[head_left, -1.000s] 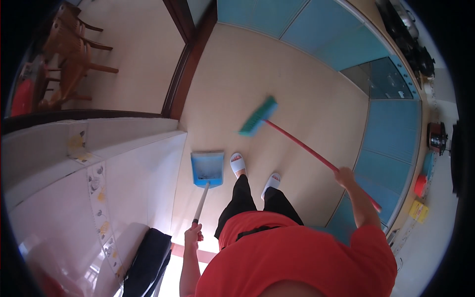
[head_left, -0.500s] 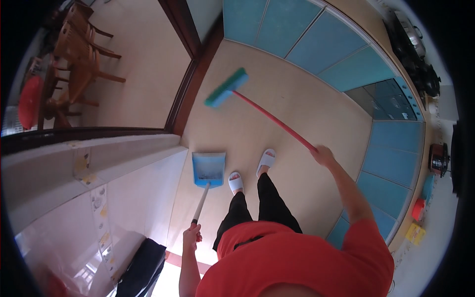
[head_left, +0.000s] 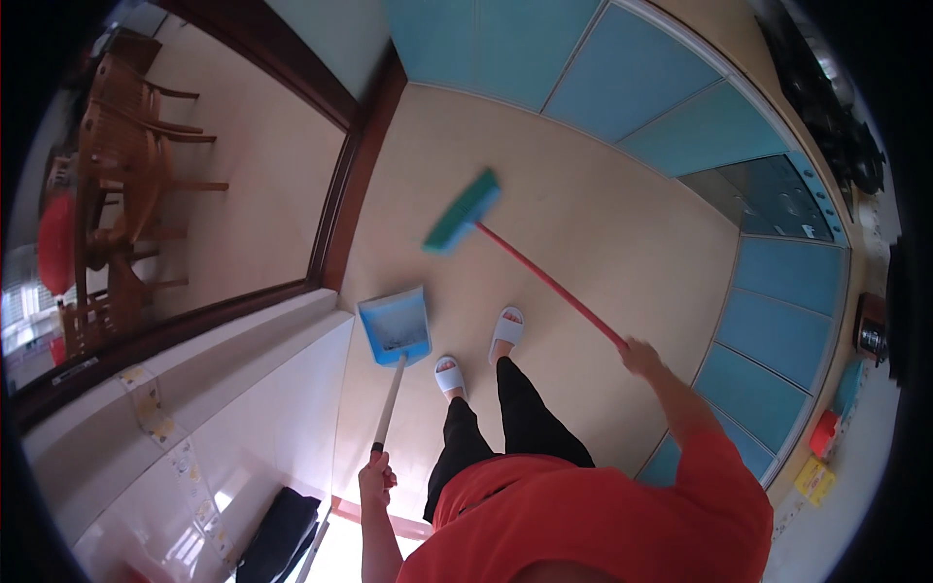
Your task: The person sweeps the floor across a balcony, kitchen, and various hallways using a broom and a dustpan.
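Observation:
My right hand (head_left: pixel 641 359) is closed round the end of a broom's red handle. The broom (head_left: pixel 465 211) has a green and light blue head, slightly blurred, over the tan floor ahead of my feet. In my left hand (head_left: pixel 377 480) is the dark grip of a long-handled dustpan. The blue dustpan (head_left: pixel 397 326) rests on the floor left of my feet, with some greyish debris inside. A stretch of floor separates the broom head from the pan's far edge.
Blue cabinets (head_left: pixel 777 321) curve along the far and right sides, with a built-in oven (head_left: pixel 763 199). A dark door frame (head_left: pixel 352 185) opens left onto wooden chairs (head_left: pixel 131 146). A tiled wall (head_left: pixel 262 398) stands at near left, beside a black cloth (head_left: pixel 280 532). My white slippers (head_left: pixel 506 328) are on the floor.
The broom head has moved nearer and to the right, and its angle is steeper. The dustpan has turned slightly and sits a little further left in view. Both hands keep their hold.

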Available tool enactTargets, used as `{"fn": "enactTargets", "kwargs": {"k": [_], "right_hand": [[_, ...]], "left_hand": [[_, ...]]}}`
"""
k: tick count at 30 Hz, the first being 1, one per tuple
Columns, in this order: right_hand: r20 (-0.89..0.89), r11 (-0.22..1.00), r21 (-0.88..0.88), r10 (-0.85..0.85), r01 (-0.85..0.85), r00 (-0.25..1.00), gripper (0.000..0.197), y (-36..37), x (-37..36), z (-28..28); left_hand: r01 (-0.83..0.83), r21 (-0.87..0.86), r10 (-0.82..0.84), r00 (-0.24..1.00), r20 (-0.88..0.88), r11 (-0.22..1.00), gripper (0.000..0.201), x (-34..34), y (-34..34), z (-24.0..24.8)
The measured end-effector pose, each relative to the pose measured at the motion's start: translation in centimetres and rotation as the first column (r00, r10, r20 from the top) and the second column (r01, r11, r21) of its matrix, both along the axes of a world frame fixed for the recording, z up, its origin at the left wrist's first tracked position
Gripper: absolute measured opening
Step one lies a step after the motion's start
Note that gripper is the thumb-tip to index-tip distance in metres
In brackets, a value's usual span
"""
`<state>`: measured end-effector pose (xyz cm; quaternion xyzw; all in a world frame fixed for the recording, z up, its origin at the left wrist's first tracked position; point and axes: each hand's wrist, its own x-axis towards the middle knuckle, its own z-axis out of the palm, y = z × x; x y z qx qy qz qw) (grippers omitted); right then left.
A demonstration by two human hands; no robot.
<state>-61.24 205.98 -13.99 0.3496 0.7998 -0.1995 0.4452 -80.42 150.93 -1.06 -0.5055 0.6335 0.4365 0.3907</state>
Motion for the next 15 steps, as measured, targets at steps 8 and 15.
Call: {"fn": "enactTargets", "kwargs": {"k": [8, 15], "right_hand": [[-0.094, 0.980, 0.169, -0.090, 0.105, 0.991, 0.026, 3.7, 14.6, 18.0], [-0.352, 0.997, 0.022, -0.066, 0.079, 0.934, 0.027, 6.3, 0.2, 6.7]], "left_hand": [[-0.065, 0.061, 0.063, 0.998, 0.021, 0.996, 0.014, -0.8, 4.0, -1.9], [-0.084, 0.080, 0.083, 0.996, 0.020, 0.993, 0.016, -1.1, 6.7, -1.8]]}}
